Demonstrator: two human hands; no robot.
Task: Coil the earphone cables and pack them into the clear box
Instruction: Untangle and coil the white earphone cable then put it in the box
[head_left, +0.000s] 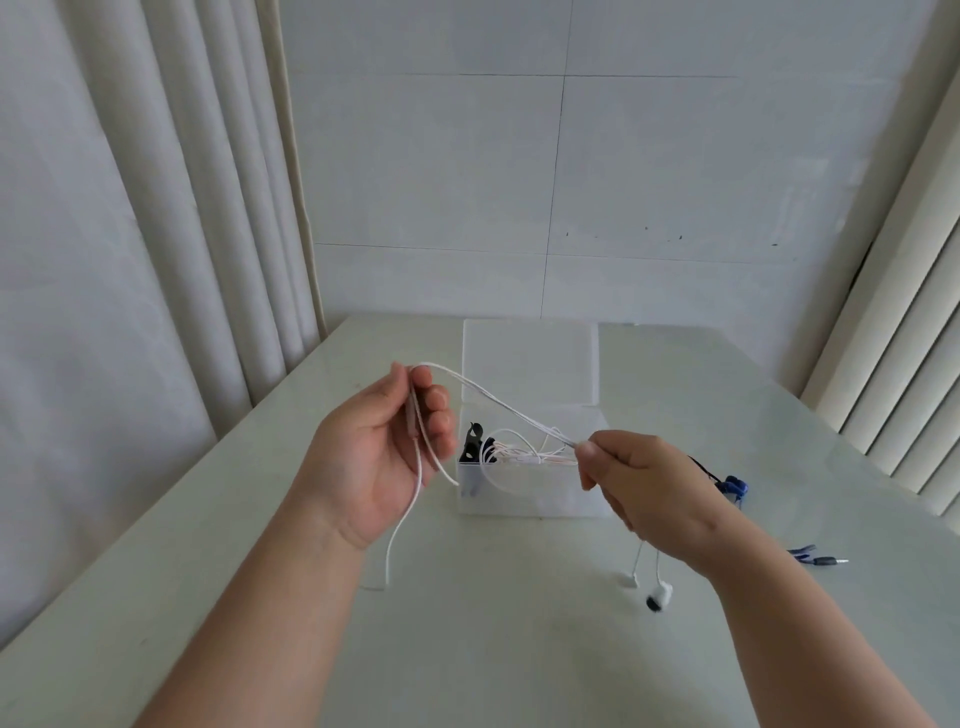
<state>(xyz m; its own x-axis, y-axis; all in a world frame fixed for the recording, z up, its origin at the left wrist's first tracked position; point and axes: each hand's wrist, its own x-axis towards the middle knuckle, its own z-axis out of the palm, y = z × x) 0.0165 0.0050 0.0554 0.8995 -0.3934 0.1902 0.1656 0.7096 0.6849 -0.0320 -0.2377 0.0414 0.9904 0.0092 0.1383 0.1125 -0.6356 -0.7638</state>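
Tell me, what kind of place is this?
Probably a plain room indoors, maybe a home or office; I can't tell which. A pale table stands against a white panelled wall, with long cream curtains hanging at the left.

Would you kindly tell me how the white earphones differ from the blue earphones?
The white earphones have a white cable; the blue earphones have a dark one. The white earphones are held in the air, gripped by the left hand and pinched by the right hand; the blue earphones lie untouched on the table. The white cable is pulled taut, the blue one lies loose. Both are outside the clear box.
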